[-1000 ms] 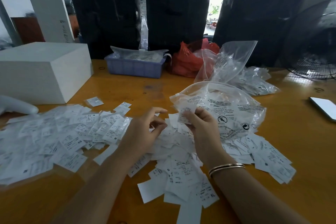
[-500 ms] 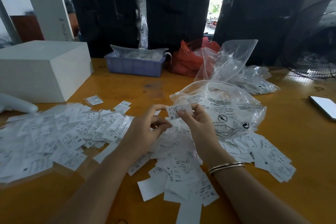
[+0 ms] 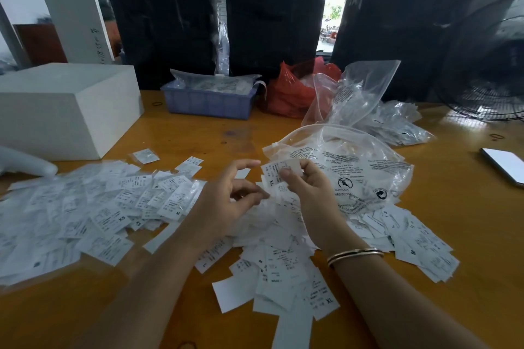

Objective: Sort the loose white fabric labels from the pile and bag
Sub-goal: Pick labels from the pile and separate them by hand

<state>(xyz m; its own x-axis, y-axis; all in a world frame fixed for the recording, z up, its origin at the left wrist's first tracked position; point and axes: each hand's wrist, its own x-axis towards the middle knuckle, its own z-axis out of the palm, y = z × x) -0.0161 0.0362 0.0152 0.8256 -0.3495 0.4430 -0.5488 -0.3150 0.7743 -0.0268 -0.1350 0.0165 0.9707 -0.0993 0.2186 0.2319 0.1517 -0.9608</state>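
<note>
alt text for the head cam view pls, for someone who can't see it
The right hand pinches a white label marked XL above a pile of loose white labels on a wooden table, while the left hand hovers beside it with fingers loosely curled, holding nothing. A clear printed plastic bag lies just behind the hands, and a second spread of labels lies to the left.

Two hands – left hand [image 3: 226,201], right hand [image 3: 309,193]. One white box [image 3: 65,105], one blue tray [image 3: 209,102], one red bag [image 3: 289,91], one phone [image 3: 504,164] – labels [image 3: 99,207] too many to count.
</note>
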